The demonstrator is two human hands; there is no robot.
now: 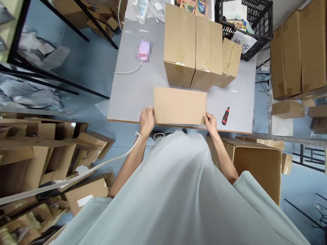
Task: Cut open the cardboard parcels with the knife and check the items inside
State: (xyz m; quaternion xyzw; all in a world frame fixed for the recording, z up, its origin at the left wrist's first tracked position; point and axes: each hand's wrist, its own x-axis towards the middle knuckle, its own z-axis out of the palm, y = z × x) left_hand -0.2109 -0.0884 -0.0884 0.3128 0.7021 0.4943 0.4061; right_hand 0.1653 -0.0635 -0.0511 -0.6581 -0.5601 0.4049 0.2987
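Observation:
A plain tan cardboard piece (180,105), rectangular and smooth on top, lies at the front edge of the grey table (133,98). My left hand (147,121) grips its left end, thumb along the side. At its lower right corner, my right hand (210,123) pinches the cardboard between thumb and fingers. The underside of the piece is hidden. To the right of it, a red and black box cutter (226,116) rests on the table. Two taped cardboard boxes (180,37) stand just behind the piece, with a smaller box (230,63) beside them.
A black crate (260,34) with books stands at the back right. A phone (144,50) on a white cable lies at the back left, near a power strip (141,12). An open carton (258,170) is on the right; many cartons (33,163) fill the left.

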